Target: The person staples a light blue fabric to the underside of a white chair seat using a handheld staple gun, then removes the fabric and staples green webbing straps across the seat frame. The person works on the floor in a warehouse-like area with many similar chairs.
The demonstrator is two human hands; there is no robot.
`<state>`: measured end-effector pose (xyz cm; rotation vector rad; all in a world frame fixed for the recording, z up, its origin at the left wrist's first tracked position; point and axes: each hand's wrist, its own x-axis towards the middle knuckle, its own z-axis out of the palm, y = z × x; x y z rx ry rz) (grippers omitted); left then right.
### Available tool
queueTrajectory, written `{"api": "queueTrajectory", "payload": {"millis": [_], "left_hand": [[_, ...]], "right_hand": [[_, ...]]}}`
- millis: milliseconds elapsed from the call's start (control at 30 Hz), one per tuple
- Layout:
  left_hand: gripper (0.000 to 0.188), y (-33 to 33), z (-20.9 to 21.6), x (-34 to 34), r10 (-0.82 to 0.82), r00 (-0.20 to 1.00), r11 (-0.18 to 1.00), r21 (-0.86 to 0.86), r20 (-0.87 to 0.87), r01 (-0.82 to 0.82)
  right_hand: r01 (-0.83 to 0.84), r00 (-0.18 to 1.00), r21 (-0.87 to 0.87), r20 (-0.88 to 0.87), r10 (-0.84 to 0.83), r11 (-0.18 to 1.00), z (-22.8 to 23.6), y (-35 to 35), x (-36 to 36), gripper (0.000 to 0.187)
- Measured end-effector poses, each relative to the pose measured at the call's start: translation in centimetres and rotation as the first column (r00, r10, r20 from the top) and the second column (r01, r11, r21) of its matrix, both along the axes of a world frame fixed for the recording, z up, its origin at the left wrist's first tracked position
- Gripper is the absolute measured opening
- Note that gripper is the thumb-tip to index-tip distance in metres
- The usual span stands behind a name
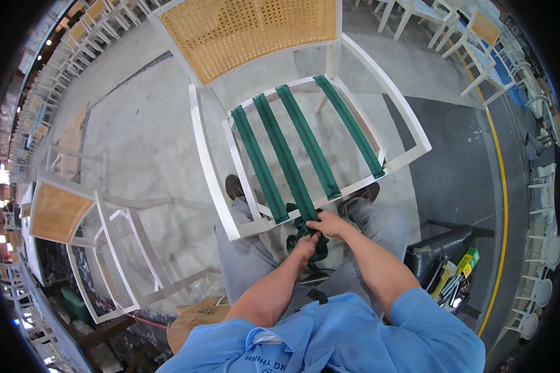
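Observation:
A white armchair frame [212, 165] with a woven cane back [255, 31] stands in front of me, its seat side facing me. Several green webbing straps run from back to front across the seat opening. At the front rail, both hands hold one green webbing strap [286, 155], whose loose length bunches below them. My right hand [328, 225] pinches the strap just past the rail. Close below it, my left hand [306, 246] is closed on the same strap. The strap's bunched end [318, 251] is partly hidden by my hands.
At left, another white chair frame [99, 217] lies tipped over. A cardboard box [196, 320] sits by my left side. Right of my knee are a black padded seat [438, 248] and a pile of tools with a green-yellow box [468, 262]. Rows of chairs line both sides.

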<state>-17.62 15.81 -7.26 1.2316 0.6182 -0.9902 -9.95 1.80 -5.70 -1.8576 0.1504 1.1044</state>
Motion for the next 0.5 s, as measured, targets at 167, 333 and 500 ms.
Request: {"api": "queueTrajectory", "payload": {"millis": [167,333,500], "left_hand": [[0.054,0.8,-2.3,0.3,-0.053,0.996,0.973,0.219,-0.075,0.069],[0.055,0.3,-3.1,1.6,-0.056,0.997,0.973,0.219,-0.056,0.067],[0.044,0.1,-2.8,3.0,-0.096,0.994,0.912,0.405,0.059,0.064]], "right_hand": [[-0.248,0.959,-0.164,0.095,0.266,0.955,-1.1,1.4,0.5,0.048],[-0.400,0.881,-0.361,0.104,0.462,0.843,-4.3,1.3,1.2,0.048],[-0.521,0.754,-0.369,0.223,0.617,0.770,-7.3,1.9,3.0,0.057]]}}
